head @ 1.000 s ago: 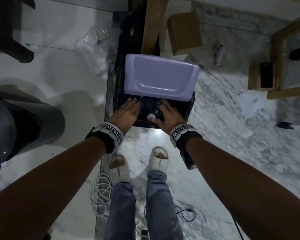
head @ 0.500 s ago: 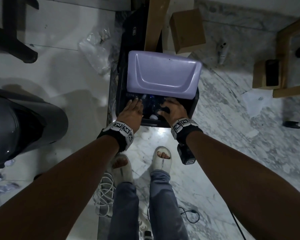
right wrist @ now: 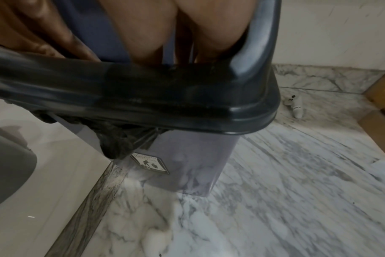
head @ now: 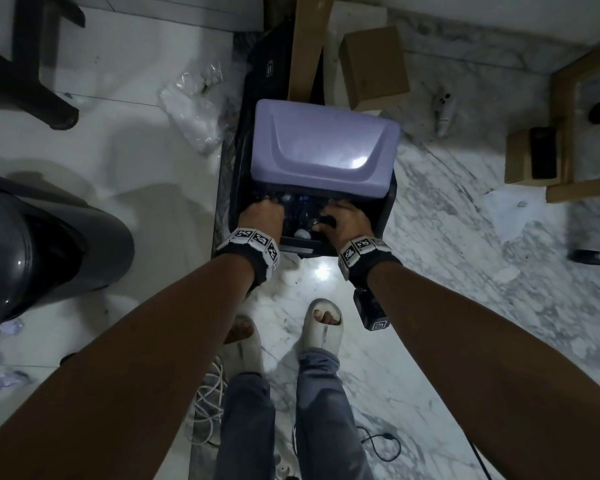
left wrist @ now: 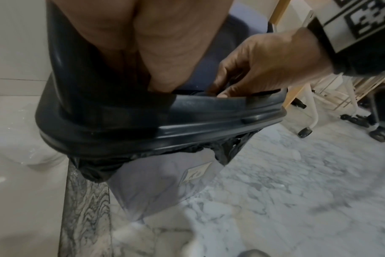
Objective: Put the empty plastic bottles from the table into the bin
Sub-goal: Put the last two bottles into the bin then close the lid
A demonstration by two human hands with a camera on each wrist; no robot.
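A bin with a lilac swing lid (head: 323, 147) and a black rim (head: 385, 216) stands on the floor in front of me. Clear plastic bottles (head: 300, 209) and a white cap (head: 301, 233) show in the opening under the lid. My left hand (head: 264, 216) reaches over the near rim (left wrist: 143, 121), and its fingertips are hidden inside. My right hand (head: 343, 220) is beside it, fingers and thumb curled round a bottle just inside the rim (right wrist: 143, 97). The right hand (left wrist: 264, 66) also shows in the left wrist view. A black liner (right wrist: 114, 139) hangs below the rim.
A grey round container (head: 32, 254) stands at the left. Behind the bin are a wooden plank (head: 305, 46), a cardboard box (head: 374, 67) and a crumpled plastic bag (head: 194, 109). White cables (head: 208, 403) lie by my slippered feet (head: 323, 323). A white controller (head: 444, 112) lies on the marble floor.
Both hands have pushed further into the bin opening. The left fingers, flat a second ago, now dip below the lid. The white-capped bottle has sunk lower.
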